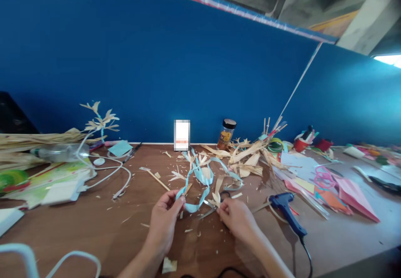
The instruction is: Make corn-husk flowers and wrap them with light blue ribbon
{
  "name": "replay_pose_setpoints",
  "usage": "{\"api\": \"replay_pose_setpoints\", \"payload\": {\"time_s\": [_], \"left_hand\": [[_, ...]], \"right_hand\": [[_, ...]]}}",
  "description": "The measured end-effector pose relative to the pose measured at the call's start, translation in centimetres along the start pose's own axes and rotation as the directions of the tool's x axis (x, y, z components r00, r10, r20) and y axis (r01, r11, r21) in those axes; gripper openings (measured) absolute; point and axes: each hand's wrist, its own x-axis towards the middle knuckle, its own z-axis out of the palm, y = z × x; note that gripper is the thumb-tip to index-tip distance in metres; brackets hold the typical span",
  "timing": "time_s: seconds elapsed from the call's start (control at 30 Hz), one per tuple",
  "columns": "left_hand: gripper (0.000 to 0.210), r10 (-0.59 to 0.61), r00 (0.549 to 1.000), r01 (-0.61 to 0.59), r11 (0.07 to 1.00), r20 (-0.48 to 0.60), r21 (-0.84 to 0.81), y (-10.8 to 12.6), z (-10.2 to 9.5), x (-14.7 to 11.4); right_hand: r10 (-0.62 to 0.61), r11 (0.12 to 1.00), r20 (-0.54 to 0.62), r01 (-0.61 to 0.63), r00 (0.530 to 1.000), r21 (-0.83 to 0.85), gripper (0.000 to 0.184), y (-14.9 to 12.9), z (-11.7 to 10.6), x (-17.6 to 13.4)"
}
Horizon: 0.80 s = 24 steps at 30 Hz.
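Between the thumb and fingers of my left hand (171, 213) is a light blue ribbon (197, 206), whose loops curl away over the table. My right hand (233, 217) is closed in a pinch on a small pale corn husk piece (216, 198); the fingertips are partly hidden. Scissors (208, 214) lie right by those fingers, blades slightly apart and pointing left. Past the ribbon are pale husk flowers (177, 175) and a thin stick (159, 180). A blue glue gun (286, 211) rests to the right of my right hand.
A black-lidded jar (226, 135) stands at the back beside a heap of dried husks (250, 157). Pink paper (357, 196) lies right. At left are a husk flower stem (102, 121), a white cable (123, 167) and a plastic bottle (59, 152). Husk scraps litter the table (125, 236).
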Motion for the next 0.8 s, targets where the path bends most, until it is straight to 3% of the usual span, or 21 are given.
{"api": "replay_pose_setpoints", "payload": {"time_s": [0.13, 0.27, 0.33, 0.43, 0.5, 0.57, 0.63, 0.67, 0.7, 0.77, 0.8], "left_hand": [[0.023, -0.003, 1.000, 0.003, 1.000, 0.002, 0.019, -0.1, 0.1, -0.1], [0.023, 0.018, 1.000, -0.018, 0.999, 0.007, 0.048, -0.1, 0.2, -0.2], [0.022, 0.023, 1.000, -0.024, 0.997, 0.009, 0.072, -0.2, 0.2, -0.2], [0.023, 0.032, 0.999, -0.033, 0.995, 0.012, 0.089, -0.3, 0.0, -0.1], [0.023, 0.044, 0.999, -0.044, 0.995, 0.008, 0.094, -0.4, -0.2, 0.0], [0.023, 0.050, 0.999, -0.049, 0.994, -0.006, 0.102, -0.3, -0.3, -0.1], [0.022, 0.059, 0.998, -0.056, 0.991, -0.030, 0.119, -0.3, -0.3, -0.1], [0.022, 0.065, 0.997, -0.059, 0.990, -0.041, 0.127, -0.2, -0.3, -0.1], [0.022, 0.071, 0.996, -0.063, 0.989, -0.055, 0.131, -0.1, -0.2, -0.1], [0.022, 0.085, 0.992, -0.074, 0.990, -0.089, 0.124, 0.0, -0.2, 0.0], [0.022, 0.097, 0.989, -0.084, 0.990, -0.109, 0.114, 0.0, -0.3, 0.1]], "right_hand": [[-0.037, 0.936, -0.055, 0.054, 0.998, 0.348, 0.018, -0.2, -1.4, 0.1], [-0.088, 0.657, 0.017, 0.046, 0.996, 0.753, 0.019, -2.8, -1.5, 0.9], [-0.148, 0.564, 0.020, 0.067, 0.989, 0.823, 0.014, -4.5, -1.5, 1.5], [-0.177, 0.507, -0.007, 0.097, 0.984, 0.857, 0.013, -6.1, -2.8, 2.3], [-0.189, 0.543, -0.044, 0.142, 0.981, 0.828, 0.017, -5.7, -4.9, 2.7], [-0.099, 0.612, -0.169, 0.194, 0.981, 0.767, 0.019, -3.8, -7.4, 3.0], [0.004, 0.750, -0.240, 0.156, 0.971, 0.643, 0.017, -0.7, -9.4, 3.0], [-0.028, 0.823, -0.187, 0.129, 0.982, 0.553, 0.016, 1.0, -10.1, 2.8], [-0.106, 0.894, -0.062, 0.123, 0.992, 0.432, 0.014, 2.8, -10.6, 2.5], [-0.156, 0.984, 0.147, 0.141, 0.977, 0.108, 0.009, 6.2, -11.0, 1.3], [-0.106, 0.992, 0.127, 0.113, 0.986, -0.048, 0.008, 7.7, -11.2, 0.6]]}}
